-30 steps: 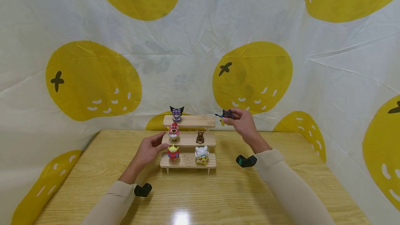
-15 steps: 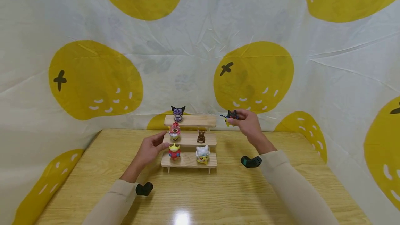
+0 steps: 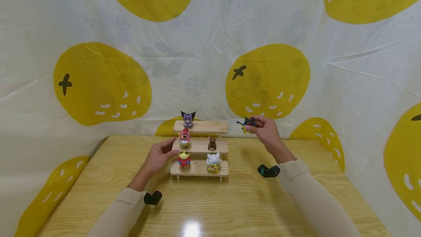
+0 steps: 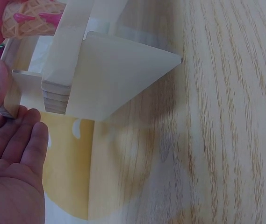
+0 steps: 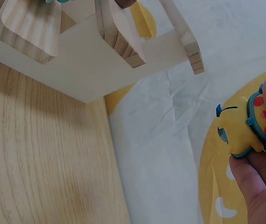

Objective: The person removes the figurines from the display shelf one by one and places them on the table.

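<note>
A three-tier wooden display stand (image 3: 199,168) stands on the table with several small figurines on it. My left hand (image 3: 158,158) grips the left end of its middle tier, thumb and fingers on either side of the board (image 4: 12,95). To the right of the top tier, my right hand (image 3: 268,132) holds a yellow figurine (image 5: 238,126) with a dark eared hood and red cheeks, in the air. A purple-and-black figurine (image 3: 188,119) stands at the top left. The middle tier bears a pink bear figurine (image 3: 184,139) and a brown figurine (image 3: 212,143).
On the bottom tier are a red figurine with a yellow top (image 3: 184,160) and a white-hooded figurine (image 3: 213,162). The wood-grain table (image 3: 210,207) meets a white curtain (image 3: 197,46) printed with yellow fruit, behind the stand and at both sides.
My right hand has moved to the right, away from the stand's top tier, still holding the yellow figurine. The left hand stays on the stand. The head view has shifted slightly.
</note>
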`<act>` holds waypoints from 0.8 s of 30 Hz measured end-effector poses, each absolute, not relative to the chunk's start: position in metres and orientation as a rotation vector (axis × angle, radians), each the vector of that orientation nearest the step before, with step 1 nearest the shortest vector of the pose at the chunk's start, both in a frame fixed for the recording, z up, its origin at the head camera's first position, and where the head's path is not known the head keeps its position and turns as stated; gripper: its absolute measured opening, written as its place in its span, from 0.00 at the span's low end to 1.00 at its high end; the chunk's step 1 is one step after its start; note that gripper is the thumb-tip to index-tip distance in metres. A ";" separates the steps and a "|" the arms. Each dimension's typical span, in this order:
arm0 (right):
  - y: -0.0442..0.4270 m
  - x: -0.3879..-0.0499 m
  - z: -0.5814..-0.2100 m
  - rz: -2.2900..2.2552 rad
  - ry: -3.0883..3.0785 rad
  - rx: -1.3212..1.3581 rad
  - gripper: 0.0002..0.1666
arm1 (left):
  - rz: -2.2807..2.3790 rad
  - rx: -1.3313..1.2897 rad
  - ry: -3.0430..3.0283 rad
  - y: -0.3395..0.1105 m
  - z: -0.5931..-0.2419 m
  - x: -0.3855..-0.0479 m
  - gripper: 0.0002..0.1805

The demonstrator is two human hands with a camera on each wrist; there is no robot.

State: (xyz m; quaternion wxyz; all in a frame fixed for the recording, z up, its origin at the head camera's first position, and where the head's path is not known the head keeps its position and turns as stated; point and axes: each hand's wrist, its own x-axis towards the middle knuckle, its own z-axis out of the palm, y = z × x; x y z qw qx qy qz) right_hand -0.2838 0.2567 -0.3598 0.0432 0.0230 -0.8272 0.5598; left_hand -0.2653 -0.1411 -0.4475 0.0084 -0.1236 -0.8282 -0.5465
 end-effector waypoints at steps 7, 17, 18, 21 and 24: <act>0.263 -0.282 -0.360 1.723 -2.515 0.078 0.27 | -1.728 -0.393 -2.584 -0.142 -0.447 -0.265 0.33; 0.272 -0.279 -0.363 1.711 -2.530 0.037 0.28 | -1.740 -0.349 -2.598 -0.142 -0.449 -0.267 0.34; 0.273 -0.278 -0.364 1.707 -2.534 0.034 0.28 | -1.742 -0.346 -2.600 -0.142 -0.449 -0.267 0.34; 0.275 -0.277 -0.365 1.706 -2.538 0.024 0.28 | -1.742 -0.356 -2.604 -0.141 -0.449 -0.268 0.34; 0.277 -0.276 -0.366 1.717 -2.537 0.021 0.28 | -1.748 -0.351 -2.599 -0.141 -0.450 -0.268 0.34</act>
